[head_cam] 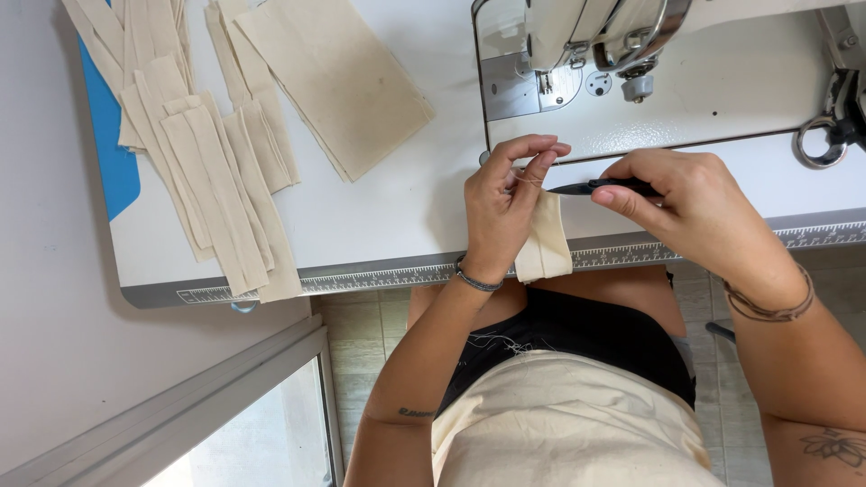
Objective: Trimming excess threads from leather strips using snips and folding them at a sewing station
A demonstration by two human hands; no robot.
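Center frame: left hand (505, 203) pinches a folded cream cloth strip (544, 239) upright over the white tabletop (397, 207) edge, thread pulled taut for trimming. Right hand (686, 203) grips slim black snips (591, 188), blades aimed at it. Upper left, flat woven strips (216, 171) lie stacked; sewing machine (604, 36) above.

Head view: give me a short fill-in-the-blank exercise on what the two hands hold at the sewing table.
1. The left hand pinches a folded strip of ____ coloured fabric.
2. The right hand holds black thread ____.
3. The sewing machine stands ____ the hands, farther from the person.
4. The stacked strips lie to the ____ of the left hand.

Missing words: cream; snips; beyond; left
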